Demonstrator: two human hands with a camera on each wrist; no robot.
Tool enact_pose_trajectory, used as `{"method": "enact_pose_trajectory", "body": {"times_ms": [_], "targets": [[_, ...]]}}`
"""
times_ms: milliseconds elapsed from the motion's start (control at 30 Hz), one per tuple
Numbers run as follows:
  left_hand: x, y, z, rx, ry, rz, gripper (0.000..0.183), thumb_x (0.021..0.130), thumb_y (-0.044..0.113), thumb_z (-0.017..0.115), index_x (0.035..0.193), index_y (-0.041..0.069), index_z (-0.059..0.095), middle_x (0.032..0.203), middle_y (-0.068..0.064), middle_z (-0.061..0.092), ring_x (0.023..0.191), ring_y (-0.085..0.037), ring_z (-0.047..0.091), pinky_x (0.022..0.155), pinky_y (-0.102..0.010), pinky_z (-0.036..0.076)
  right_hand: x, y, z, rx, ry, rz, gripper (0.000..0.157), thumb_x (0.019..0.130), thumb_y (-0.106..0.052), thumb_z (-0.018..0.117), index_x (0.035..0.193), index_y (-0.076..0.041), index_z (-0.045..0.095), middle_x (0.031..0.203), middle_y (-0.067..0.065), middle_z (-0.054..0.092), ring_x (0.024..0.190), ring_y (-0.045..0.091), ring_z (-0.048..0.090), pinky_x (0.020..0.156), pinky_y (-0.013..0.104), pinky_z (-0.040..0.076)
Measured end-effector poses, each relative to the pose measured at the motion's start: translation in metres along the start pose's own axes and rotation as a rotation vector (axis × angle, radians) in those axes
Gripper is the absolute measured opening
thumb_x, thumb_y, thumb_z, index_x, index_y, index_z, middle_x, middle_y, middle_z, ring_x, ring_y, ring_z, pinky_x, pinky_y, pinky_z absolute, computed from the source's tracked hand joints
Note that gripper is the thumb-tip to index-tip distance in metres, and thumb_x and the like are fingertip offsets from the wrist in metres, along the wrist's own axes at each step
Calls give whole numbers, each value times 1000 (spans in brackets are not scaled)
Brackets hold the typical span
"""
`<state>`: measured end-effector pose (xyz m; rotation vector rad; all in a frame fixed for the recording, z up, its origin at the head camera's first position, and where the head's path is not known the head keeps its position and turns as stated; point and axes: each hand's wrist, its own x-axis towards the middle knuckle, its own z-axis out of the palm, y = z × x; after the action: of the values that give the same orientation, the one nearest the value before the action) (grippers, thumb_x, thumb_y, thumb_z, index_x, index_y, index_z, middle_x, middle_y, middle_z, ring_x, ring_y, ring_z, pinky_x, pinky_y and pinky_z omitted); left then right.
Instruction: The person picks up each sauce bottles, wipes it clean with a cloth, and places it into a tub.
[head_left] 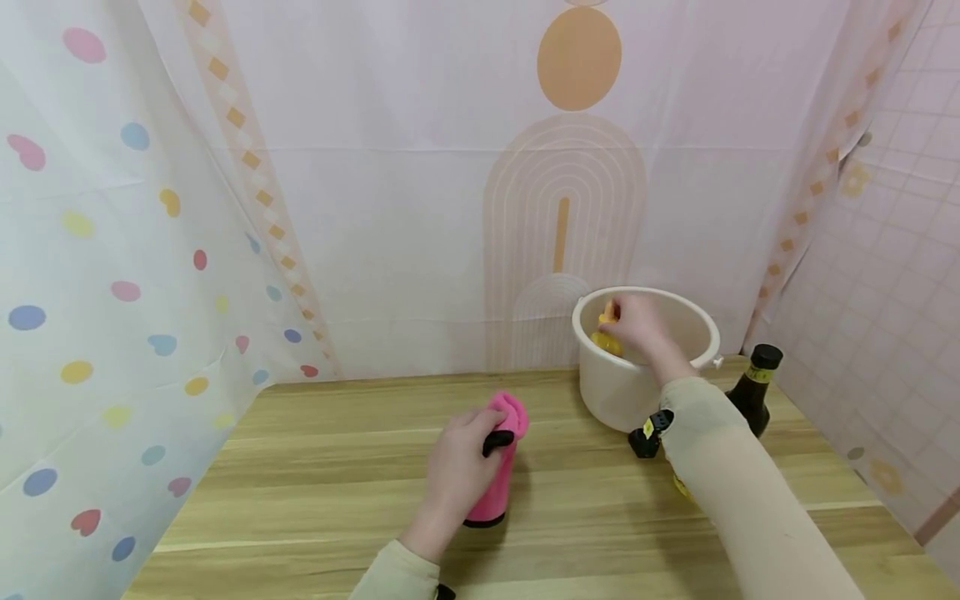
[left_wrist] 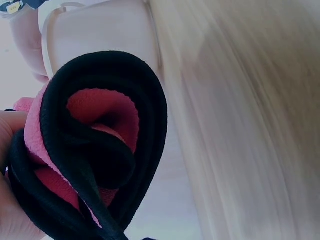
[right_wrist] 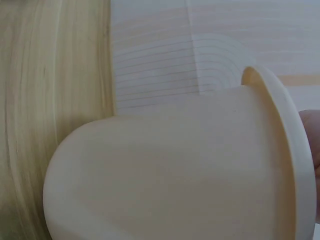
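Note:
My left hand (head_left: pixel 461 458) grips a rolled pink cloth (head_left: pixel 495 487) with black edging, held upright at the middle of the table. In the left wrist view the rolled end of the cloth (left_wrist: pixel 107 135) shows its folds. Over at the right, my right hand (head_left: pixel 639 321) reaches over the rim of a cream bucket (head_left: pixel 611 392). It pinches the top of a yellow bottle (head_left: pixel 606 342), whose lower part is hidden inside the bucket. The right wrist view shows mostly the bucket's outer wall (right_wrist: pixel 165 170), with a bit of the hand past the rim.
A dark glass bottle (head_left: pixel 750 396) with a black cap stands right of the bucket, partly behind my right forearm. A yellow patch (head_left: pixel 681 486) of something peeks out beside that sleeve. Patterned curtains (head_left: pixel 390 250) hang behind the wooden table (head_left: pixel 322 467) and at both sides.

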<state>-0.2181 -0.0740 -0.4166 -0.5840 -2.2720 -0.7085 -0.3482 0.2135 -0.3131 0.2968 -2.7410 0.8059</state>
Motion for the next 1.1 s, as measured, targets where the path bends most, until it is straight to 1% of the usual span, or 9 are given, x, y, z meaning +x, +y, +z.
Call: {"method": "enact_pose_trajectory", "body": {"times_ms": [167, 267, 433, 667, 833, 967, 1100], "targets": [[0, 3, 1, -8, -9, -2, 34, 72, 9, 86, 104, 15, 74, 98, -4, 72, 87, -27, 67, 70, -41, 56, -1, -1, 4, -9, -27, 28, 23, 79, -8, 72, 73, -8, 50, 68, 3, 49, 69, 24, 50, 63, 34, 38], [-1, 5, 1, -12, -9, -5, 33, 73, 8, 86, 103, 14, 74, 98, -4, 72, 86, -27, 67, 70, -41, 56, -1, -1, 6, -16, -36, 38, 24, 79, -8, 71, 72, -9, 49, 69, 4, 48, 69, 25, 50, 63, 34, 38], [-1, 5, 3, 0, -27, -23, 34, 73, 8, 86, 104, 16, 74, 100, -4, 72, 89, -26, 67, 69, -42, 56, 0, -1, 9, -34, -42, 43, 23, 78, -9, 70, 71, -10, 48, 68, 3, 48, 68, 24, 49, 62, 33, 37], [-1, 5, 4, -12, -43, -30, 37, 71, 4, 85, 105, 16, 74, 101, -4, 72, 91, -26, 67, 71, -43, 56, 1, 1, 10, -57, -78, 54, 25, 78, -10, 71, 72, -10, 48, 69, 3, 48, 70, 24, 49, 63, 34, 37], [-1, 5, 4, -17, -50, -32, 36, 72, 4, 84, 105, 16, 74, 100, -3, 72, 92, -25, 67, 72, -42, 56, 2, 2, 12, -73, -82, 45, 25, 79, -10, 73, 72, -9, 49, 70, 5, 50, 71, 26, 50, 65, 35, 39], [-1, 5, 5, -16, -46, -29, 37, 71, 4, 84, 104, 17, 74, 100, -3, 72, 91, -24, 67, 73, -41, 56, 3, 1, 12, -75, -91, 40, 23, 80, -10, 72, 73, -8, 50, 70, 4, 50, 72, 25, 51, 66, 35, 39], [-1, 4, 6, -14, -34, -23, 37, 70, 2, 84, 103, 16, 74, 97, -3, 72, 88, -24, 67, 71, -41, 56, 3, -2, 9, -62, -118, 45, 19, 85, -10, 71, 77, -6, 54, 74, 6, 52, 75, 26, 51, 69, 35, 39]]}}
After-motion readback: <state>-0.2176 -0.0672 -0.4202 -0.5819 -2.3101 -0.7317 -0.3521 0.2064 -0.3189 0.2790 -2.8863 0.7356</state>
